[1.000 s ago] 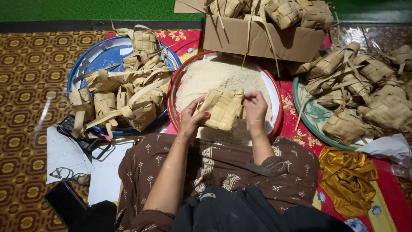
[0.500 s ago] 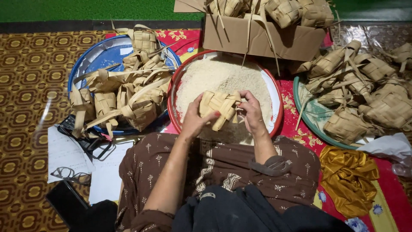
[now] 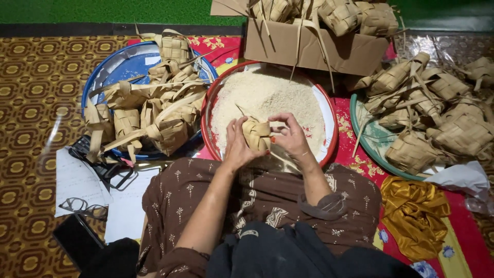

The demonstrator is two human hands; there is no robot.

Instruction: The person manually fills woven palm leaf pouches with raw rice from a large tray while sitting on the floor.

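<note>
Both hands, the left hand (image 3: pixel 237 146) and right hand (image 3: pixel 291 138), clasp one woven palm-leaf pouch (image 3: pixel 256 135) between them, upright, over the 6 o'clock rim of the red-rimmed rice tray (image 3: pixel 207 110).

Brown patterned carpet (image 3: pixel 31 103) covers the floor, green wall (image 3: pixel 103 10) beyond

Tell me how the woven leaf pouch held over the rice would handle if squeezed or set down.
The pouch, between the left hand and right hand, is plaited from thin leaf strips, so it probably gives under a squeeze. It looks light for its size. Its flat, angular sides suggest it would rest on the rice, not roll.
</note>
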